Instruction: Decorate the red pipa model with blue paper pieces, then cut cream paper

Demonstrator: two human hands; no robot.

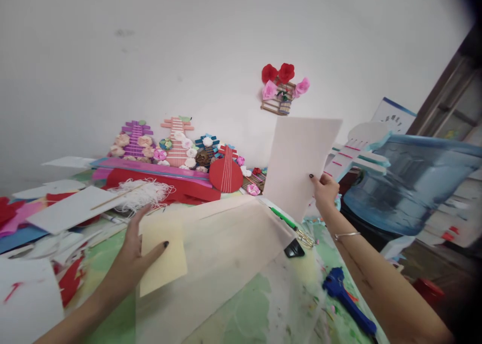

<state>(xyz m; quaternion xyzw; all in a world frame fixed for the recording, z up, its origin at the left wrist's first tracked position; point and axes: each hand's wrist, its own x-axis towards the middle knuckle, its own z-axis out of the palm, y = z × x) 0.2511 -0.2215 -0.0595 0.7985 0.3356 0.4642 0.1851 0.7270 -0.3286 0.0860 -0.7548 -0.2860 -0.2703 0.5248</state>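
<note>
L hand (133, 256) is over the near-left part of the surface (244, 304). Its grip pinches a cream sheet (163, 263) at the sheet's left edge, w/ thumb on top and the other fingers hidden under or behind the paper. The cream sheet sits low, overlapping a big pale sheet (229, 243) spread across the middle of the surface.

R hand (326, 191) is raised above the right edge. Its grip pinches a white sheet (301, 160) at the lower right edge, thumb in front. That sheet is in the air, nearly upright, tilted a bit to the right, well apart from the cream one. A thin bracelet (346, 235) is on the R wrist.

Under the white sheet, near the right edge, lie a green pen (283, 217) and scissors (306, 237), just beside each other. A blue glue gun (346, 296) lies toward the near-right corner.

Along the far edge by the wall:
- a red lute-shaped craft (226, 176)
- a white string bundle (145, 193), left of the craft
- a white board (71, 209), toward the left edge

A blue water jug (410, 183) lies on its side beyond the right edge. A flower basket (282, 90) hangs on the wall.
</note>
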